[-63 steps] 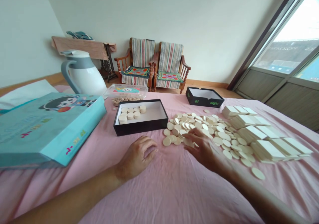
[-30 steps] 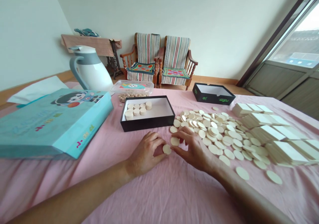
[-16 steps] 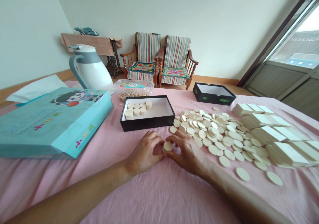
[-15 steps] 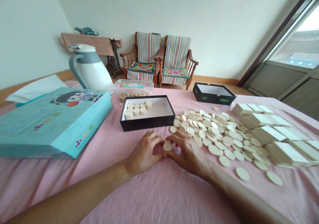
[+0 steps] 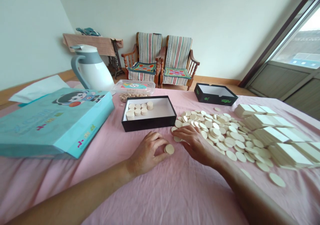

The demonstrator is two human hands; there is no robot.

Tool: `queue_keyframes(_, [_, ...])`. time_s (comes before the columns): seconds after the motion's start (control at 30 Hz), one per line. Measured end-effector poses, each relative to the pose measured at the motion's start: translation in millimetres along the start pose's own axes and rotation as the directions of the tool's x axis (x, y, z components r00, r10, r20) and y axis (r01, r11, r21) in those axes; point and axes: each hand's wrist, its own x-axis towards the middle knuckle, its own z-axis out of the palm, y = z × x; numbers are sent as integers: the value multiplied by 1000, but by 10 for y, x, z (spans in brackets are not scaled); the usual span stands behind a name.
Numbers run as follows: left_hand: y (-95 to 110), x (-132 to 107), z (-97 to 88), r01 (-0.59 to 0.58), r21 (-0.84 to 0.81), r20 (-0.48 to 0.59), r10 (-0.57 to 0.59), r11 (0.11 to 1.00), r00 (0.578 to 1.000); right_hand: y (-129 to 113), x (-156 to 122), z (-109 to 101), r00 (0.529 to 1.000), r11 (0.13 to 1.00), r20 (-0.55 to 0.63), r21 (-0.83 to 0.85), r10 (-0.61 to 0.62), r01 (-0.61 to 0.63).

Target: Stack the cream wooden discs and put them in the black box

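With your left hand [image 5: 146, 153] pinched around the small disc stack [image 5: 169, 148], slide loose discs [image 5: 220, 133] over flat under your open, empty right hand [image 5: 197, 145].

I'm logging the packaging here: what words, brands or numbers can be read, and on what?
None is legible.
Teal box: coloured characters, too blurred.
Far black box: green marks, too small.
Clear tub: cartoon label, no readable words.
Discs in the left hand: blank.
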Motion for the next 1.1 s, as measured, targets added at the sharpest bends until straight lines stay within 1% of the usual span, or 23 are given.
queue_keyframes(0.13, [4,2,-6,21,2,-16,-21,1000,1000,-31,16,30,999,999,37,-26,22,-21])
queue_keyframes(0.27, [-11,-6,6,30,1,-20,-30,1000,999,-13,15,49,1000,1000,6,0,17,-17])
queue_keyframes(0.33, [-18,-8,14,24,-6,-22,-24,1000,999,-27,8,45,999,999,-42,45,22,-21])
queue_keyframes(0.4, [-23,-8,21,22,-14,-28,-23,1000,999,-72,-1,31,996,991,-70,126,58,-49])
queue_keyframes(0.5, [-27,-5,23,25,-16,-32,-25,1000,999,-176,-9,17,994,966,-53,245,100,-84])
queue_keyframes(0.57, [-31,-3,19,24,-20,-32,-25,1000,999,-239,-8,27,995,959,-39,272,93,-79])
queue_keyframes(0.7, [-45,-3,2,41,-38,-47,-43,998,998,-284,-10,93,998,967,-22,248,64,-57])
queue_keyframes(0.87, [-69,-18,-13,50,-35,-39,-51,998,998,-246,-54,159,994,980,-104,196,46,-24])
queue_keyframes(0.93, [-72,-23,-13,48,-37,-42,-50,998,998,-239,-70,171,992,982,-110,188,56,-34])
queue_keyframes(1.1, [-64,-25,-9,55,-50,-47,-57,997,997,-271,-70,236,991,972,-74,218,110,-91])
